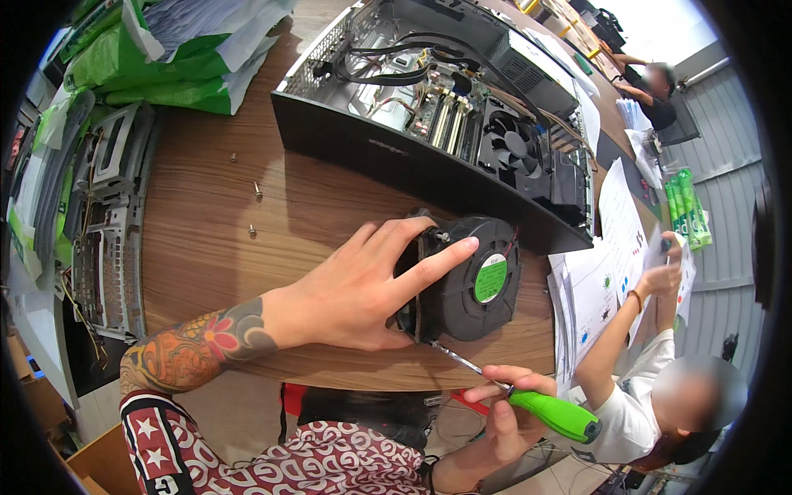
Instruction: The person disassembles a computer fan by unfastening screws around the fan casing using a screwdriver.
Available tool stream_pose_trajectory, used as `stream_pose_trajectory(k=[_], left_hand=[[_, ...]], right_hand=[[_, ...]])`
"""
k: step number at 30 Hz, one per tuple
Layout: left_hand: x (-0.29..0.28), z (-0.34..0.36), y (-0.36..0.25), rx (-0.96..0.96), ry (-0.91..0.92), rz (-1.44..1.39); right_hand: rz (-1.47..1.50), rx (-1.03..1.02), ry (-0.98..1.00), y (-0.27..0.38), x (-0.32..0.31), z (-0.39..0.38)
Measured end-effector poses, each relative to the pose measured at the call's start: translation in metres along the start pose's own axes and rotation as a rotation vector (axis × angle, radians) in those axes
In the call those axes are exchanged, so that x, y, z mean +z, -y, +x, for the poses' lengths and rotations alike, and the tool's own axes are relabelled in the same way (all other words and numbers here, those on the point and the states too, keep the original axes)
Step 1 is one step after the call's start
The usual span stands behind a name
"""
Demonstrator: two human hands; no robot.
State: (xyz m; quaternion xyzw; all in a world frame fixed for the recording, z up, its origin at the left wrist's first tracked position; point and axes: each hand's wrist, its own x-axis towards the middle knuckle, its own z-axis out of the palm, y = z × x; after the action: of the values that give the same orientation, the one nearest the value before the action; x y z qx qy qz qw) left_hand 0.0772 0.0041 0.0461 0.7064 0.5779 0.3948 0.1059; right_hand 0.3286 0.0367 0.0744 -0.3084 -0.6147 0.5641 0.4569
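Note:
My left hand (355, 289) is closed around a black blower fan (462, 305) with a round green label, standing on the wooden table near its front edge. Its index finger stretches across the fan's top. In my right hand (505, 425), fingers wrap a screwdriver (553, 414) with a bright green handle and a metal shaft. The shaft points up and left, its tip at the fan's near lower corner, by a small screw. Another screw (442, 236) shows at the fan's far corner. Behind the fan lies an opened computer case (371, 157) with boards, cables and a cooling fan exposed.
Several loose screws (258, 191) lie on the table (206, 272) left of the case. Green and white bags (190, 74) sit at the back left, above metal chassis parts (107, 223). Printed papers (590, 289) lie at the right, where another person (652, 404) works close by.

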Motion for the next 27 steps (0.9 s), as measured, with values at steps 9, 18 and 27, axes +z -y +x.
stream_pose_trajectory(k=[9, 18, 27], left_hand=[[0.001, 0.000, 0.001, 0.005, 0.019, 0.006], [-0.002, 0.002, -0.001, 0.001, -0.005, 0.007], [0.000, 0.001, 0.002, 0.008, -0.014, -0.001]], right_hand=[[-0.188, -0.248, 0.016, -0.015, 0.001, -0.005], [-0.039, 0.013, 0.056, 0.005, -0.004, 0.002], [-0.185, -0.004, 0.214, 0.005, -0.015, 0.013]])
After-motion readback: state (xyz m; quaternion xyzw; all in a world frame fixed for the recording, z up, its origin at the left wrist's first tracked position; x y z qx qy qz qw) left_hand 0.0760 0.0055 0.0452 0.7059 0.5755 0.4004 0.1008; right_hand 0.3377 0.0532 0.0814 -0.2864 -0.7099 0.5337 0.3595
